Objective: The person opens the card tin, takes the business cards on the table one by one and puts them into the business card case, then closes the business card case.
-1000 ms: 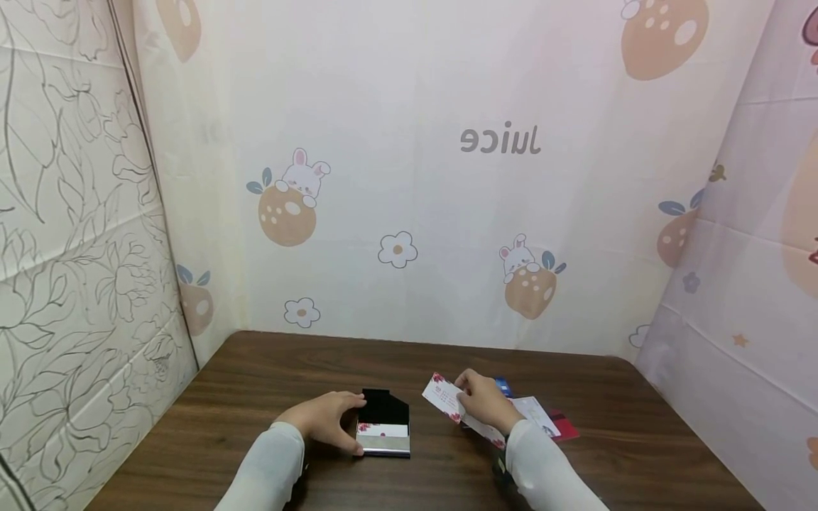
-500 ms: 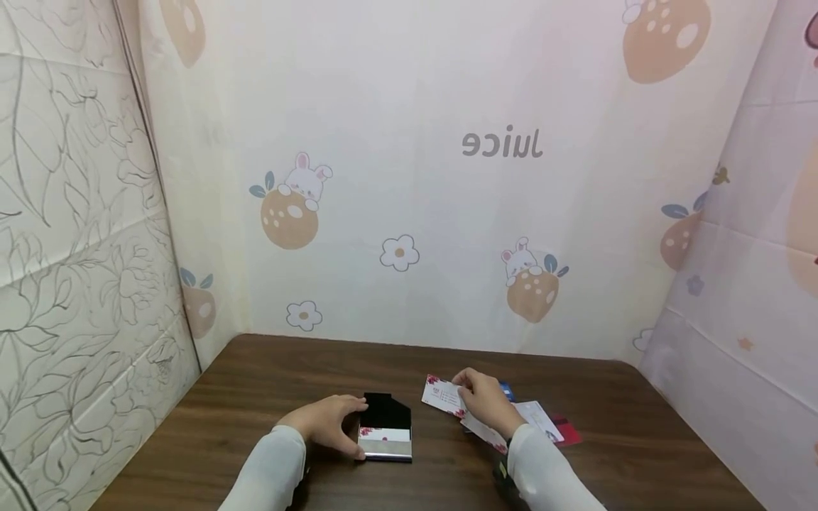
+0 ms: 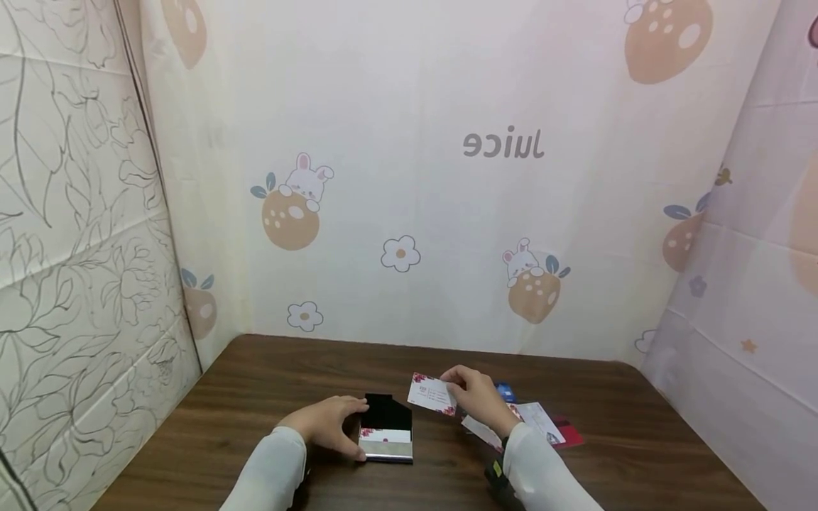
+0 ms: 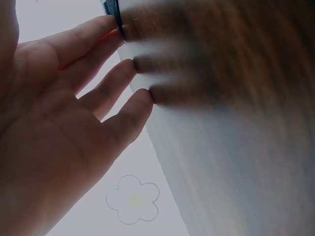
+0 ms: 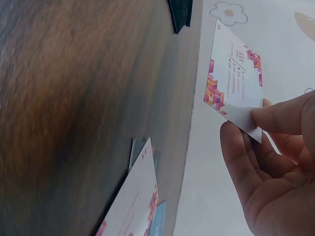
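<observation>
An open business card case (image 3: 385,448) with a black lid and silver front pocket lies on the table; a white floral card (image 3: 386,435) shows inside. My left hand (image 3: 322,423) holds the case by its left side, thumb at the front corner and fingers along the lid's edge. In the left wrist view the fingertips (image 4: 143,97) rest on the tabletop, with only a dark corner of the case showing. My right hand (image 3: 481,399) pinches a white business card (image 5: 234,73) with red-pink floral corners between thumb and fingers, raised right of the case.
Right of the case, partly under my right forearm, lie another floral card (image 5: 135,196), a white card (image 3: 539,420), a red card (image 3: 569,431) and a blue card (image 3: 505,392). The brown wooden table (image 3: 287,362) meets a printed cloth backdrop (image 3: 409,177).
The pinched card has turned flatter to view and moved left toward the case with my right hand. My left hand keeps its hold on the case.
</observation>
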The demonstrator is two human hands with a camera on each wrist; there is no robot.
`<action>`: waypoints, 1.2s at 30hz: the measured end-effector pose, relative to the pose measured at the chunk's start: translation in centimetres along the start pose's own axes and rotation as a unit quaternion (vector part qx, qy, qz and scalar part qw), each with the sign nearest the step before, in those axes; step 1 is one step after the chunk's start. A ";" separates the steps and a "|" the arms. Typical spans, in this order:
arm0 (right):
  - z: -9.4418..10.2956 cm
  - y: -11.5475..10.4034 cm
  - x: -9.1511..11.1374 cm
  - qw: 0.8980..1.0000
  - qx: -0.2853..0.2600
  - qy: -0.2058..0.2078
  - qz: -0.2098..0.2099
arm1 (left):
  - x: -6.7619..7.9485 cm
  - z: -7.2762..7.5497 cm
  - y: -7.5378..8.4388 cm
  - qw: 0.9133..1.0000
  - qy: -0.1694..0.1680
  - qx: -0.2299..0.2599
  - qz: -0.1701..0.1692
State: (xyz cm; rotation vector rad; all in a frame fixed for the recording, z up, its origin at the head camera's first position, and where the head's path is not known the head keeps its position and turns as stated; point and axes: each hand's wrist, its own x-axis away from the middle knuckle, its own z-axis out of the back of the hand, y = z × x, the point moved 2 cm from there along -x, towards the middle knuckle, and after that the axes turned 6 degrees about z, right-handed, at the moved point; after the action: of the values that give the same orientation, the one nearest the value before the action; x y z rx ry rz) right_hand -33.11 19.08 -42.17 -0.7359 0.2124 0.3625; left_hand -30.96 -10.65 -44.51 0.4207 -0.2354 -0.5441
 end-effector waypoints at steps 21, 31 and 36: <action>-2.8 -3.1 -0.6 0.995 -0.034 -0.067 0.066 | 0.0 0.3 0.4 1.000 -0.007 0.002 0.016; -4.7 -4.2 -0.8 0.992 -0.040 -0.095 0.071 | -0.1 0.3 0.3 1.000 0.001 -0.008 0.016; -5.2 -4.4 -0.6 0.992 -0.037 -0.101 0.068 | -0.1 0.3 0.3 1.000 0.001 -0.005 0.012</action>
State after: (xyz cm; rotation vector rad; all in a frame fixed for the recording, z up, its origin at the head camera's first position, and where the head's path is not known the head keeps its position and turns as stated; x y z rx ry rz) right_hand -32.25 12.34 -42.98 -0.7533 0.0574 0.5749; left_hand -30.97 -10.42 -44.12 0.4079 -0.2355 -0.5220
